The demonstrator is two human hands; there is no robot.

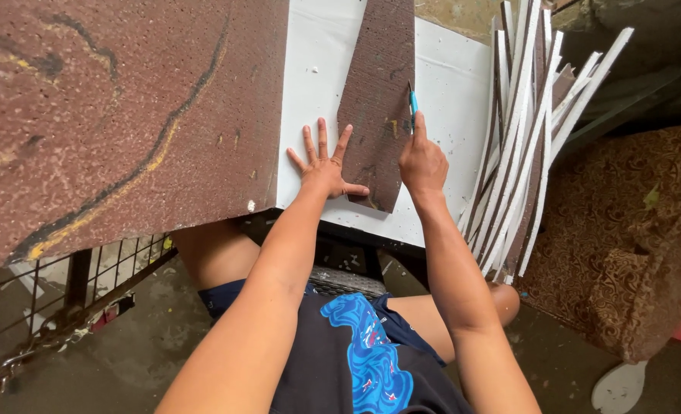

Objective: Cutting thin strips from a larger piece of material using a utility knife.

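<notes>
My left hand lies flat, fingers spread wide, palm down on the white foam board, its thumb and fingertips touching the left edge of the tapered brown textured strip that lies on the board. The strip runs from the top of the view down to a narrow point near the board's front edge.

My right hand is closed around a slim teal-handled utility knife, index finger stretched along its back. The blade sits at the strip's right edge, roughly halfway along its length.

A large reddish-brown stone-patterned panel with dark and yellow veins covers the left of the view; its right edge overlaps the white board just beside my left hand.

A bundle of long narrow offcut strips, white-edged and brown-faced, leans at the board's right side, near my right hand. Further right: a brown patterned cushioned seat. A wire-mesh rack shows under the big panel.
</notes>
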